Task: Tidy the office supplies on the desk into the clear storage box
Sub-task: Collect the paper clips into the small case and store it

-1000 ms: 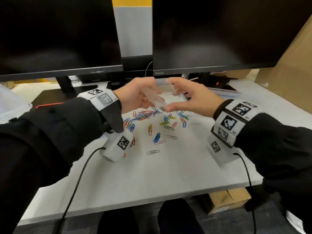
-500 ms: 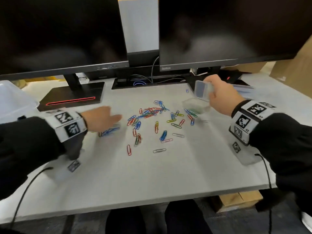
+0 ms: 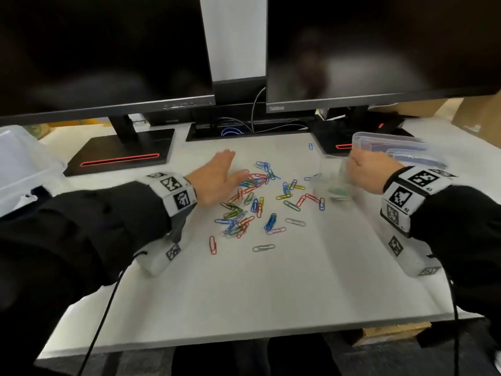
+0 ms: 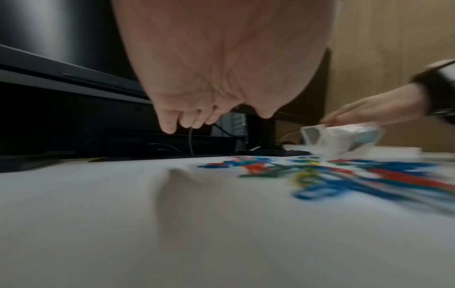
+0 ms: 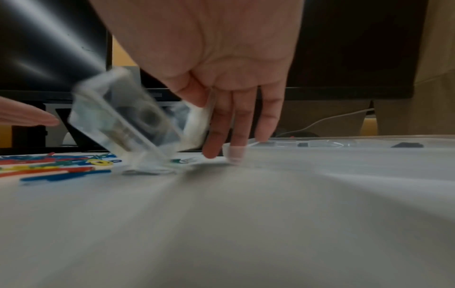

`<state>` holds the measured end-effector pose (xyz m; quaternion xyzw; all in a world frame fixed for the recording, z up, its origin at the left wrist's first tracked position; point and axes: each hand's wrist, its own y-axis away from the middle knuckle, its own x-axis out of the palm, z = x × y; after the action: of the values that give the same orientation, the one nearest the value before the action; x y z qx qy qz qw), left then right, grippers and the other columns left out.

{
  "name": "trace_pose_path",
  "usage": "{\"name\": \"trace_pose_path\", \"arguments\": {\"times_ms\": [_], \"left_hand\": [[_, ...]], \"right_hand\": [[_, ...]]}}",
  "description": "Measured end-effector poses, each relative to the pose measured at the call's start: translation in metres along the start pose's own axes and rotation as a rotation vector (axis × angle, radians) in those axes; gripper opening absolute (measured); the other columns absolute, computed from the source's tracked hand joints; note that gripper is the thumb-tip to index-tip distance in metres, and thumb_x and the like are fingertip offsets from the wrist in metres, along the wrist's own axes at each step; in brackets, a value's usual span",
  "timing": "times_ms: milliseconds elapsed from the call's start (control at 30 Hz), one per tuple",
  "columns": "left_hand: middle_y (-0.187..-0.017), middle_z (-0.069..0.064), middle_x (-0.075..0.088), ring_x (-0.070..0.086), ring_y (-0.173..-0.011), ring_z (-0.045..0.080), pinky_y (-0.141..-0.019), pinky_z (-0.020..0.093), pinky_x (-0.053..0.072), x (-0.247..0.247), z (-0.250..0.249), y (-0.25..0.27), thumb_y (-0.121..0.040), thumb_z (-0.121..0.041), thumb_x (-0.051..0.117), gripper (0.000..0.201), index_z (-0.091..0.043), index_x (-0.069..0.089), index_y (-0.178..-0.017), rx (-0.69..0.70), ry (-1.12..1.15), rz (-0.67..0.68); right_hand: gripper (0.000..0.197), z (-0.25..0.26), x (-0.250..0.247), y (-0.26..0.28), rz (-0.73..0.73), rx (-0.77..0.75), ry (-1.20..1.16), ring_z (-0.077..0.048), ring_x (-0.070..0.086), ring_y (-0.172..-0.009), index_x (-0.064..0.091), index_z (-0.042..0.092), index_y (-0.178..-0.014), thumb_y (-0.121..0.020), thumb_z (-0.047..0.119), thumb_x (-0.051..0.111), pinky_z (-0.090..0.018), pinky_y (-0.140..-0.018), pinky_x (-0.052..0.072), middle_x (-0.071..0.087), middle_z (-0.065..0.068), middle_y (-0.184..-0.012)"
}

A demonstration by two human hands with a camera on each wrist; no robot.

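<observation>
Head view: left hand [image 3: 217, 178] spread flat at the left edge of the scattered clips [image 3: 260, 202] on the desk [image 3: 244, 289]. Right hand [image 3: 366, 173] grips the small clear box [image 3: 329, 183], blurred, at the clips' right edge.

Left wrist view: left fingers [image 4: 169, 124] relaxed, above the desk; box [image 4: 339, 138] far right.

Right wrist view: box [image 5: 123, 120] tilted, its corner on the desk, pinched by the thumb [image 5: 192, 91].

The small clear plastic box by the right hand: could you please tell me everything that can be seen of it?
The small clear plastic box is a transparent, hard-looking rectangular container, blurred by motion. It is tilted, with one lower corner down at the white desk and its open mouth turned toward the coloured paper clips. The right hand holds it at the clips' right edge; the exact grip is blurred. A few green clips seem to lie at its base. The left hand does not touch it.
</observation>
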<state>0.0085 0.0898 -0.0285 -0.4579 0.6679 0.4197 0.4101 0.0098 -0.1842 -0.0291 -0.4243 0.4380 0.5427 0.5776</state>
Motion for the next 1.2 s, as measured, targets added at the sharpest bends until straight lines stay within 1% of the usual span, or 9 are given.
{"name": "trace_pose_path", "arguments": {"times_ms": [100,233,367,433,633,767,900,1000,1200], "left_hand": [[-0.159,0.003,0.0,0.007,-0.146,0.019,-0.117,0.032,0.004,-0.007,0.004,-0.021,-0.096,-0.052,0.017,0.068,-0.014,0.001,-0.15,-0.089,-0.002,0.146],[-0.159,-0.003,0.005,0.01,-0.145,0.014,-0.116,0.028,0.004,-0.002,-0.008,-0.022,-0.098,-0.048,0.015,0.061,-0.018,0.007,-0.15,0.052,-0.037,0.342],[-0.156,0.001,0.022,0.024,-0.142,0.019,-0.114,0.029,0.015,-0.005,-0.009,-0.032,-0.097,-0.049,0.023,0.06,-0.019,0.019,-0.148,0.145,-0.043,0.089],[-0.156,0.002,0.022,0.023,-0.142,0.019,-0.115,0.03,0.015,-0.01,-0.01,-0.049,-0.097,-0.048,0.025,0.059,-0.019,0.019,-0.148,0.129,-0.025,0.03],[-0.158,-0.006,0.007,0.008,-0.146,0.014,-0.117,0.03,0.0,-0.007,-0.025,-0.087,-0.098,-0.046,0.02,0.058,-0.022,0.01,-0.15,0.146,-0.013,0.361],[-0.158,-0.011,0.004,0.006,-0.145,0.007,-0.113,0.023,0.001,-0.001,-0.03,-0.068,-0.098,-0.044,0.022,0.056,-0.026,0.009,-0.149,0.274,-0.051,0.487],[-0.154,-0.013,0.024,0.026,-0.139,0.01,-0.113,0.029,0.018,0.003,-0.03,-0.043,-0.092,-0.052,0.037,0.057,-0.037,0.022,-0.145,0.393,-0.02,0.361],[-0.153,-0.009,0.028,0.029,-0.138,0.014,-0.112,0.034,0.021,0.006,-0.053,-0.056,-0.087,-0.058,0.043,0.063,-0.037,0.024,-0.144,0.406,-0.034,0.227],[-0.155,-0.008,0.024,0.026,-0.141,0.015,-0.117,0.031,0.016,0.027,-0.104,-0.08,-0.086,-0.061,0.044,0.074,-0.03,0.016,-0.148,0.446,-0.139,0.321]], "right_hand": [[0.032,-0.001,-0.002,-0.003,-0.102,0.044,-0.011,-0.041,0.055,-0.1,0.049,-0.005,-0.11,-0.098,0.014,0.028,-0.038,-0.074,0.038,0.057,-0.029,-0.108],[0.024,-0.001,-0.006,-0.009,-0.247,0.127,-0.207,-0.039,0.056,-0.093,0.041,0.001,-0.115,-0.096,0.013,0.031,-0.041,-0.074,0.044,0.057,-0.029,-0.106],[0.026,-0.001,-0.007,-0.013,-0.347,0.148,-0.354,-0.04,0.059,-0.088,0.037,0.008,-0.116,-0.091,0.002,0.04,-0.051,-0.078,0.051,0.053,-0.015,-0.082],[0.027,0.0,-0.009,-0.016,-0.405,0.097,-0.327,-0.034,0.052,-0.081,0.038,0.009,-0.115,-0.089,-0.001,0.042,-0.047,-0.073,0.049,0.044,-0.006,-0.071],[0.028,0.001,-0.006,-0.028,-0.328,0.071,-0.182,-0.037,0.051,-0.104,0.066,0.01,-0.087,-0.087,-0.003,0.04,-0.038,-0.086,0.042,0.051,-0.018,-0.11],[0.02,0.003,-0.007,-0.028,-0.392,0.103,-0.239,-0.034,0.051,-0.108,0.064,0.007,-0.094,-0.088,0.005,0.045,-0.037,-0.089,0.042,0.05,-0.017,-0.116],[0.02,0.004,-0.007,-0.025,-0.466,0.152,-0.286,-0.033,0.049,-0.105,0.054,0.007,-0.107,-0.088,0.012,0.051,-0.031,-0.08,0.034,0.042,-0.015,-0.123],[0.025,0.003,-0.008,-0.023,-0.475,0.182,-0.308,-0.035,0.049,-0.107,0.051,0.006,-0.112,-0.088,0.009,0.051,-0.031,-0.081,0.035,0.039,-0.016,-0.129],[0.029,0.002,-0.007,-0.016,-0.47,0.194,-0.322,-0.032,0.047,-0.116,0.05,0.007,-0.118,-0.089,0.006,0.049,-0.034,-0.093,0.038,0.037,-0.015,-0.133]]}}
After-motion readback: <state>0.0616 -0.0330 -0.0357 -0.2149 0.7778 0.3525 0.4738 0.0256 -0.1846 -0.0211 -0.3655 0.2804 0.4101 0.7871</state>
